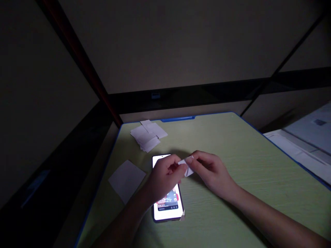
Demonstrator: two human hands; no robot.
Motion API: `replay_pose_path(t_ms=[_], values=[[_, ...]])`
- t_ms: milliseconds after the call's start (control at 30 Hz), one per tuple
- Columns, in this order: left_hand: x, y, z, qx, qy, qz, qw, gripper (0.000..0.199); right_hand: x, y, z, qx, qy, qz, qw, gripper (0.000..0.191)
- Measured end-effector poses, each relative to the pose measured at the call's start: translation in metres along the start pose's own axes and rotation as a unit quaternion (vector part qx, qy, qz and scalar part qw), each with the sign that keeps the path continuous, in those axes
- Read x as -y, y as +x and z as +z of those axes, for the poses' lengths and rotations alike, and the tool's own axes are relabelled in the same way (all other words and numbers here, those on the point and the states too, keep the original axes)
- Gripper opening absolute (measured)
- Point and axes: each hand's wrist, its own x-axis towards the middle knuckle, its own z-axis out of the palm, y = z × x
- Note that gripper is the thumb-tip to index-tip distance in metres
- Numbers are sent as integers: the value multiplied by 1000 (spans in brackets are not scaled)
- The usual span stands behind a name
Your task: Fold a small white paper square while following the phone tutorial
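Observation:
A small folded piece of white paper (pixel 189 171) is pinched between my two hands, above the table. My left hand (pixel 167 174) grips its left side with thumb and curled fingers. On the right side, my right hand (pixel 210 170) holds it between thumb and forefinger. Beneath my left hand lies a smartphone (pixel 168 215) with its screen lit; the hand and wrist cover the middle of the screen. A tiny scrap of paper (pixel 182 215) shows at the phone's lower right corner.
A loose pile of white paper pieces (pixel 147 136) lies at the table's far left. Nearer, a single square sheet (pixel 127 181) rests left of the phone. The light green table (pixel 219 134) has a blue rim and stands by a dark-banded wall. White furniture (pixel 307 134) is at right.

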Motion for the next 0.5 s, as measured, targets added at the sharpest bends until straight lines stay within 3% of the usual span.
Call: replay_pose_path(t_ms=[133, 267, 400, 500], values=[[-2, 2, 4, 28, -59, -19, 998, 15, -2, 1, 1, -36, 12, -9, 999, 28], [-1, 4, 3, -21, -32, -13, 999, 12, -3, 4, 0, -66, -8, -25, 997, 26], [-1, 6, -5, -90, 0, 0, 996, 15, -3, 6, -2, -26, 25, 32, 999, 21], [-2, 5, -8, -82, 18, 13, 996, 13, -3, 6, -3, -3, 39, 58, 998, 22]])
